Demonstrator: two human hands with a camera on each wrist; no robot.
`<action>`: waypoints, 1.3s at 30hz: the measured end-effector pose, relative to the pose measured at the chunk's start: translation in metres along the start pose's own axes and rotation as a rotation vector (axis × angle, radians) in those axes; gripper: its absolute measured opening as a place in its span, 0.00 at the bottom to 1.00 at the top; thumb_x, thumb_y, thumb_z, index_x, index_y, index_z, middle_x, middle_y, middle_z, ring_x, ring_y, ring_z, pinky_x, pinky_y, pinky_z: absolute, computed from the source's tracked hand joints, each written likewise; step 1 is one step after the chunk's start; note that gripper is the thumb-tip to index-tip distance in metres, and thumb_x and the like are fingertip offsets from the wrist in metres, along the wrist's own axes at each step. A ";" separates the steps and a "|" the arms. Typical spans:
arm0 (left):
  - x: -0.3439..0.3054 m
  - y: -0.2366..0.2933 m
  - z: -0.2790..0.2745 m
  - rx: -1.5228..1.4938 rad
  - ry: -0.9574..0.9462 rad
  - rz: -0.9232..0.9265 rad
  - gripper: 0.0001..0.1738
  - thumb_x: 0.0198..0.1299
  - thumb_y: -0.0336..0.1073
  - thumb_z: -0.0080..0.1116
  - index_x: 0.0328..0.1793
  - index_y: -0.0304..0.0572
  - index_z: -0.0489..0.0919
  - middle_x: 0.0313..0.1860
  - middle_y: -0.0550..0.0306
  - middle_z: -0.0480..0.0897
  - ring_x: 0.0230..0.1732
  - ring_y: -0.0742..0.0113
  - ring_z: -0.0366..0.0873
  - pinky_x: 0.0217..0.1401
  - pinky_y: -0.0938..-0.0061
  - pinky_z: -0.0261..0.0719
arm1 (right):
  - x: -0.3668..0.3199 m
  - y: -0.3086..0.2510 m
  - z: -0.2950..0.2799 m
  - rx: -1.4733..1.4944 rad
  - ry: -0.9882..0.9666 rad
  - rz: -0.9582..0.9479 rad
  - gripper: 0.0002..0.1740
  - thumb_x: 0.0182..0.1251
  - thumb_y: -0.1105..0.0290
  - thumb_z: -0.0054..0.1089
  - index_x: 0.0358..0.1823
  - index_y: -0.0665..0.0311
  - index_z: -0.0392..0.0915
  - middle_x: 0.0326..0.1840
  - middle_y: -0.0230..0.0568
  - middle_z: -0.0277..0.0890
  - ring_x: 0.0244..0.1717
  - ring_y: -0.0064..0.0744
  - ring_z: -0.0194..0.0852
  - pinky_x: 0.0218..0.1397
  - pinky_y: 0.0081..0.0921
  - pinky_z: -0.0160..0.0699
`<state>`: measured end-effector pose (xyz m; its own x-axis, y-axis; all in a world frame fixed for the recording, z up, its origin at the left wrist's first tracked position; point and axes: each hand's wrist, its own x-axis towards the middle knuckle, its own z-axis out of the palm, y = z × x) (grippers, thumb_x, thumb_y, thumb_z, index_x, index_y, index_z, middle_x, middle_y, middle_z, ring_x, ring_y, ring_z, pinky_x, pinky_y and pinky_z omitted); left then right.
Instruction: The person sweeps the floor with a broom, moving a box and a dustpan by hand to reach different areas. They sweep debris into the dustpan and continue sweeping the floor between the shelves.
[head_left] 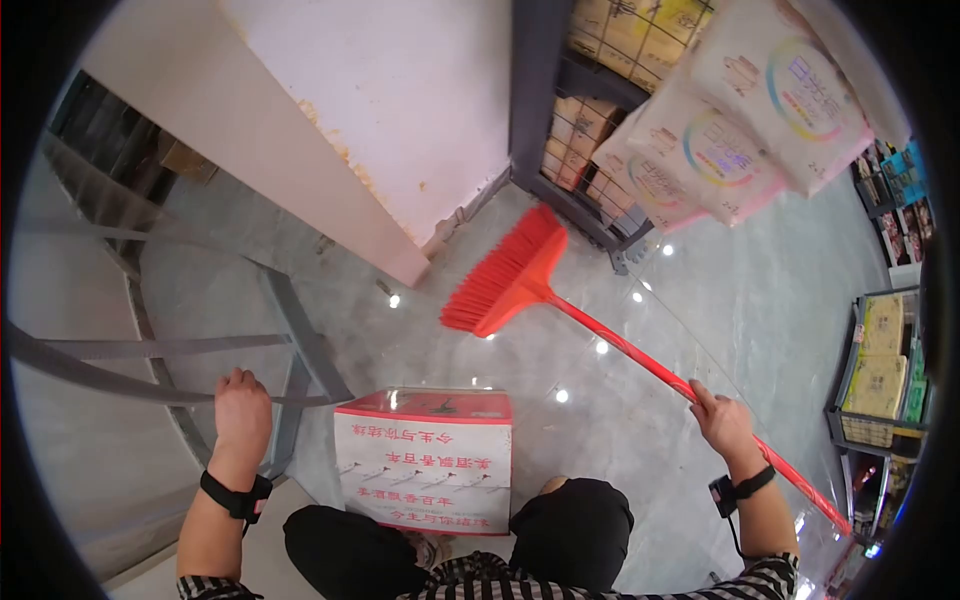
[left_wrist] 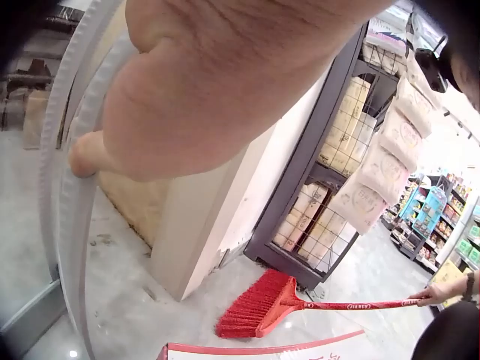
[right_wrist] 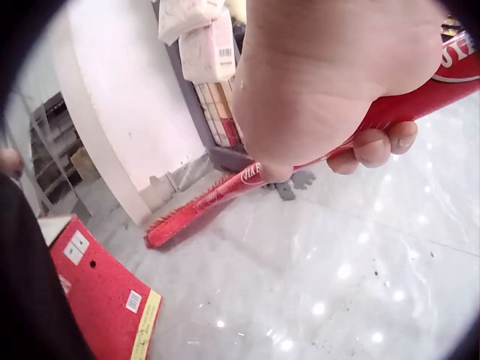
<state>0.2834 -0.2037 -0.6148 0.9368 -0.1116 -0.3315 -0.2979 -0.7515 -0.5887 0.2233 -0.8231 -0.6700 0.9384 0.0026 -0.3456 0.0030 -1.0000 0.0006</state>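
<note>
The largest thing is the grey floor (head_left: pixel 600 420), spreading ahead of and between the person's two grips. The stained white wall (head_left: pixel 400 90) stands beyond them, its foot farther off than the broom's bristles. The dark rack (head_left: pixel 537 110) rises beside it, ahead of the right-hand grip, with packs (head_left: pixel 715 155) in front of it. If the broom's head swung too wide, it could knock the rack's foot.

The box (head_left: pixel 423 460) sits between the two grips, close to the knees. A low pull of the broom toward the body could catch on its top edge and shift it.

The red broom (head_left: pixel 625 347) slants across the floor: its head (head_left: pixel 515 275) lies ahead of the right-hand grip and toward the person's left, while the handle's end runs back past that grip on the other side. Whether all the bristles touch the floor cannot be told. That rear end could bump something at the person's right if the broom turned sharply.

The right hand (head_left: pixel 725 425) is clamped round the handle; holding with one hand, it could let the broom twist. The left hand (head_left: pixel 243 415) is curled round the grey rail (head_left: pixel 120 388); leaning hard there could tip or drag it.
</note>
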 end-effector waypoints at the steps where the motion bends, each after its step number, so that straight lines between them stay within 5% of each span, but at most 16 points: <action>1: 0.002 0.004 -0.003 -0.008 -0.031 -0.006 0.07 0.45 0.32 0.53 0.29 0.40 0.80 0.32 0.56 0.76 0.43 0.62 0.71 0.47 0.70 0.67 | 0.004 -0.006 -0.005 -0.037 0.004 -0.020 0.23 0.60 0.59 0.54 0.58 0.47 0.68 0.20 0.46 0.74 0.22 0.48 0.74 0.27 0.40 0.74; 9: 0.003 0.014 -0.010 -0.030 0.034 0.052 0.07 0.44 0.31 0.52 0.28 0.40 0.80 0.32 0.55 0.76 0.43 0.61 0.71 0.47 0.69 0.68 | 0.071 -0.039 0.051 0.166 -0.030 0.069 0.21 0.64 0.57 0.49 0.58 0.48 0.66 0.26 0.51 0.77 0.28 0.53 0.76 0.31 0.45 0.74; 16: 0.003 0.019 -0.014 -0.029 -0.012 0.034 0.08 0.45 0.33 0.52 0.31 0.40 0.80 0.34 0.57 0.76 0.44 0.63 0.70 0.48 0.71 0.67 | -0.038 -0.028 0.089 0.369 -0.047 0.196 0.22 0.63 0.59 0.51 0.58 0.53 0.68 0.28 0.59 0.74 0.31 0.60 0.74 0.35 0.48 0.73; 24: 0.017 0.020 -0.004 0.046 0.028 0.026 0.10 0.46 0.34 0.53 0.35 0.41 0.80 0.35 0.58 0.74 0.45 0.64 0.69 0.47 0.72 0.66 | -0.141 -0.047 0.065 0.418 -0.113 0.358 0.23 0.61 0.61 0.53 0.58 0.51 0.67 0.26 0.54 0.76 0.29 0.54 0.76 0.33 0.45 0.74; 33: 0.039 0.032 -0.026 -0.011 0.030 0.071 0.08 0.46 0.32 0.53 0.32 0.40 0.79 0.34 0.57 0.74 0.44 0.63 0.69 0.47 0.72 0.67 | 0.007 -0.066 0.101 0.299 -0.109 0.226 0.23 0.64 0.56 0.49 0.60 0.48 0.64 0.28 0.51 0.77 0.29 0.53 0.76 0.32 0.45 0.74; 39: 0.051 0.035 -0.031 0.016 0.070 0.075 0.07 0.46 0.32 0.53 0.31 0.41 0.79 0.33 0.57 0.74 0.43 0.63 0.70 0.46 0.71 0.67 | -0.063 -0.043 0.131 0.373 -0.109 0.286 0.23 0.64 0.57 0.49 0.60 0.49 0.64 0.29 0.55 0.76 0.31 0.56 0.75 0.34 0.47 0.73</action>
<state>0.3266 -0.2563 -0.6298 0.9223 -0.2125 -0.3228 -0.3696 -0.7291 -0.5760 0.1185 -0.7808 -0.7708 0.8416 -0.2530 -0.4773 -0.3931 -0.8928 -0.2199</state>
